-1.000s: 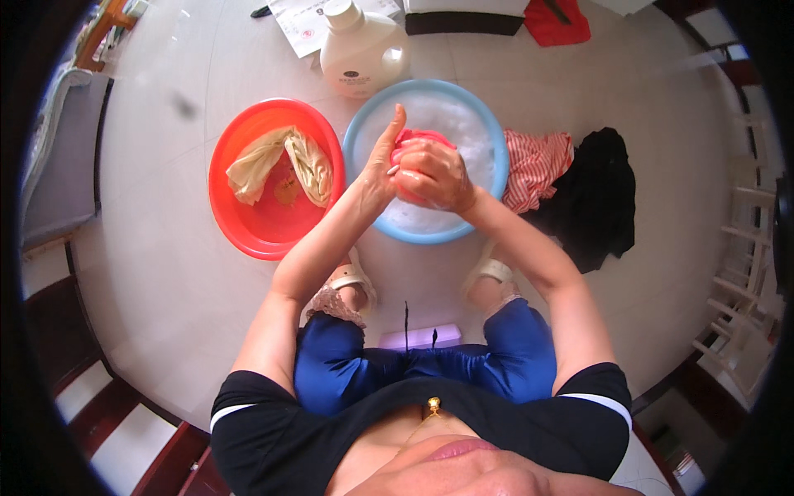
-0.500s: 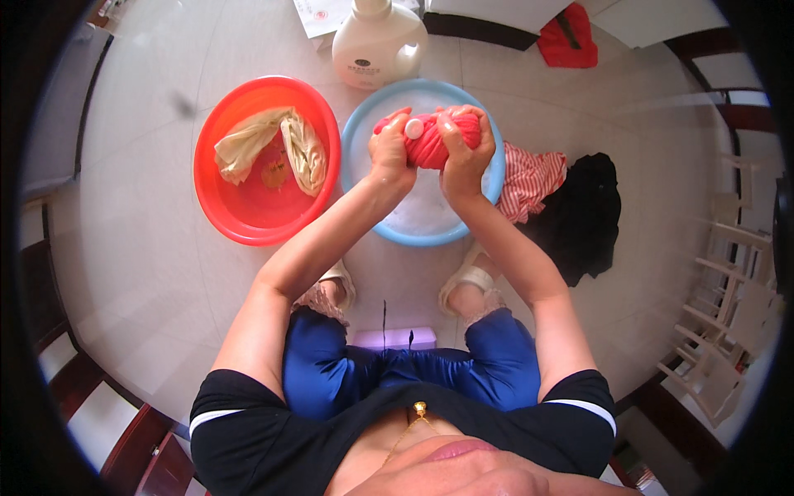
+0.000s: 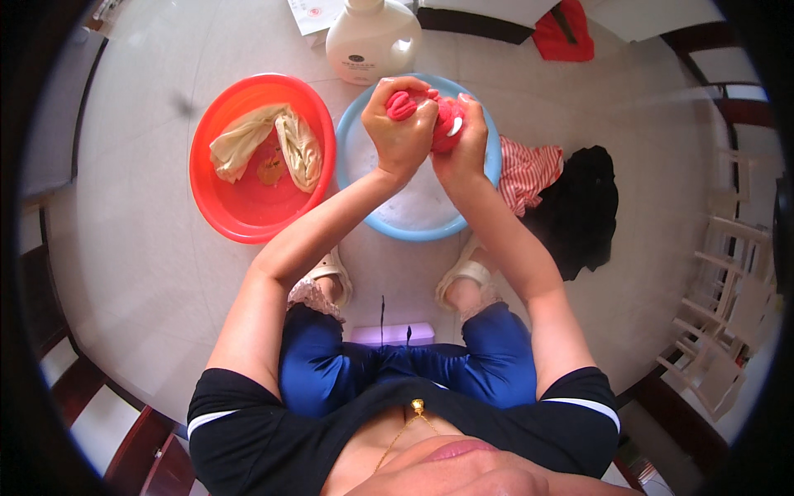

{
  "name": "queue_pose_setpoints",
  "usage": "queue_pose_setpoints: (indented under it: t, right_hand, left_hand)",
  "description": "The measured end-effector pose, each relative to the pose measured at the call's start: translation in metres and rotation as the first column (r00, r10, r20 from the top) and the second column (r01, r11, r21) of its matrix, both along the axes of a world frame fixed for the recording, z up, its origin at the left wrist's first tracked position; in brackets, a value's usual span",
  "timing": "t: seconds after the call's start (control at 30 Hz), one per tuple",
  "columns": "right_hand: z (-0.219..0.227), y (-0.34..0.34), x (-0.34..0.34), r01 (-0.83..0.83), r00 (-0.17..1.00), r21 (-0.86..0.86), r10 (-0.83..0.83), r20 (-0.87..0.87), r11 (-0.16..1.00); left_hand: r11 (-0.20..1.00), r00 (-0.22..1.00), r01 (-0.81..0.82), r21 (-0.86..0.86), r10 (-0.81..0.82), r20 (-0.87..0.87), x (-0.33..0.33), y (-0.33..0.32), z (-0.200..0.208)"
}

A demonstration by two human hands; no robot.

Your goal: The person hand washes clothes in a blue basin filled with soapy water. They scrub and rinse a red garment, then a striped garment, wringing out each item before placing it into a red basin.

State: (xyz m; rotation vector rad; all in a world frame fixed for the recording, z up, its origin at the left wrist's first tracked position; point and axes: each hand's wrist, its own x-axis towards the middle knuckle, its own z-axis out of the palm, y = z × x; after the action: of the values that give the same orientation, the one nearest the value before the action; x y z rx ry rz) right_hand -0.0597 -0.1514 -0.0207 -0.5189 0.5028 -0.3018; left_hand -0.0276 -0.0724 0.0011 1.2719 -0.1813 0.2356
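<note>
The left hand and right hand both grip a twisted red cloth above the blue basin, their fingers hiding much of it; a small white piece there is hard to make out. The picture's upper edge cuts off the cream plastic jug; the basin's rim partly covers a striped garment.
</note>
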Motion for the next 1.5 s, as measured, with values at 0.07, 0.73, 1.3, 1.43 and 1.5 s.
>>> queue_pose_setpoints:
  t: [0.07,0.73,1.3,1.43,1.5]
  right_hand:
    - [-0.001,-0.005,0.000,-0.071,0.997,0.069,0.070,0.020,0.995]
    - [0.030,-0.044,-0.004,-0.566,0.799,0.036,0.558,-0.224,0.824]
    - [-0.024,-0.040,0.000,-0.763,0.630,-0.049,0.724,-0.281,0.645]
    - [-0.021,-0.034,-0.002,-0.785,0.612,-0.220,0.669,-0.421,0.580]
    - [-0.039,-0.031,0.000,-0.797,0.604,-0.325,0.646,-0.468,0.509]
  left_hand:
    - [0.980,0.985,-0.003,0.199,-0.031,0.168,0.001,0.004,0.000]
    - [0.755,0.418,0.037,0.655,-0.607,0.676,-0.002,-0.011,0.015]
    - [0.676,-0.088,0.010,0.737,-0.734,0.674,-0.025,-0.002,-0.014]
    - [0.644,-0.161,-0.013,0.765,-0.756,0.634,-0.027,0.002,-0.026]
    - [0.619,-0.187,-0.012,0.785,-0.773,0.606,-0.027,0.007,-0.034]
